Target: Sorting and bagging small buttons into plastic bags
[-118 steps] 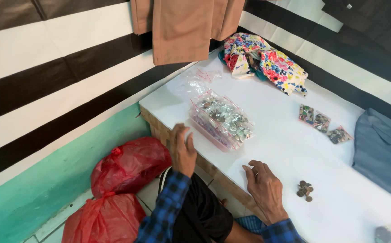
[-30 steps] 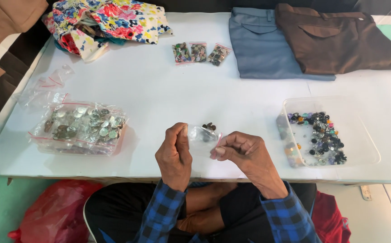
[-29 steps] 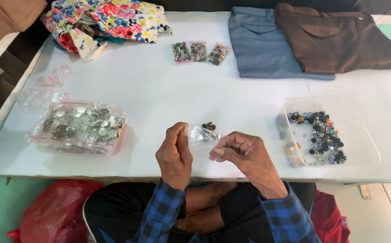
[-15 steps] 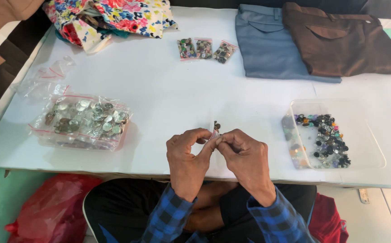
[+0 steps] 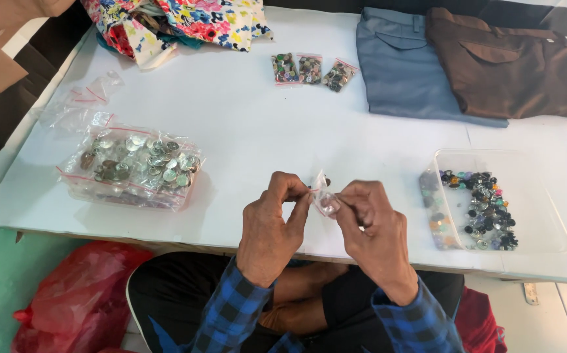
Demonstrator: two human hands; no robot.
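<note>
A small clear zip bag with a red strip hangs between my two hands above the near edge of the white table. My left hand pinches its left top corner. My right hand pinches its right side. A few small dark buttons show inside and just behind the bag. A clear plastic tray of several coloured buttons lies to the right of my right hand. A heap of clear bags filled with silvery buttons lies to the left.
Three small filled bags lie at the far middle. Blue trousers and brown trousers lie folded at the back right, floral cloth at the back left. Empty zip bags sit far left. Red plastic bags rest on the floor.
My view swung from the table's left end to its front. My hands came together, lifted the small bag off the table, and now pinch its top closer to me.
</note>
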